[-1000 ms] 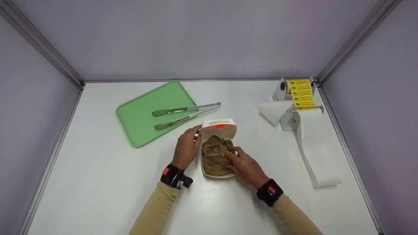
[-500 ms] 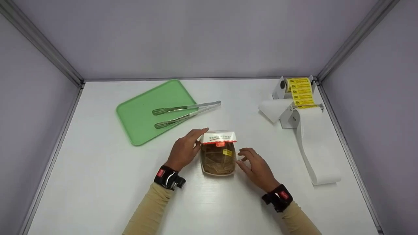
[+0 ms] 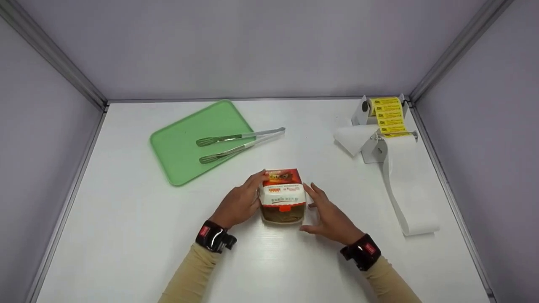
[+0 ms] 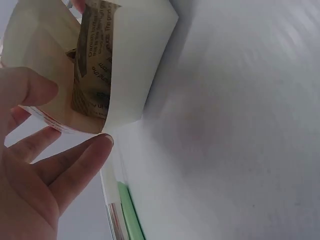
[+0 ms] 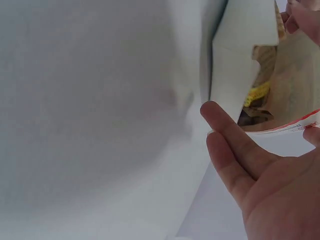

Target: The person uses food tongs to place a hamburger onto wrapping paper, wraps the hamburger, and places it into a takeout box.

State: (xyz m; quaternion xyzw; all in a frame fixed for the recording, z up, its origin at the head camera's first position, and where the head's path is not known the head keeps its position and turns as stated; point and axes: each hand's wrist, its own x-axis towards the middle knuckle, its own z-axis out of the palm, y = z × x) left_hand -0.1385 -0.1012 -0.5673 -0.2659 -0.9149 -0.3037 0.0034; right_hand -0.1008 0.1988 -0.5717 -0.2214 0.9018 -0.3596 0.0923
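Observation:
A paper burger box (image 3: pixel 284 193) with a red and white lid stands mid-table. Its lid is tilted down over a brown printed paper-wrapped item (image 3: pixel 283 216), leaving a gap at the front. My left hand (image 3: pixel 239 202) grips the box's left side; in the left wrist view its thumb (image 4: pixel 40 90) lies against the lid and its fingers reach behind. My right hand (image 3: pixel 332 216) is at the right side with fingers extended, fingertips (image 5: pixel 214 112) by the box's wall in the right wrist view. A yellow label (image 5: pixel 257 94) shows on the wrapping inside.
A green tray (image 3: pixel 181 155) lies to the left at the back, with metal tongs (image 3: pixel 240 145) across it, handles past its edge. At the back right stands a label dispenser (image 3: pixel 372 149) with yellow labels (image 3: pixel 388 115). Its white backing strip (image 3: pixel 404 189) trails over the table.
The lid has swung forward and down over the wrapped item. My right hand has left the yellow label on the wrapping and moved to the box's right side. My left hand stays at the left.

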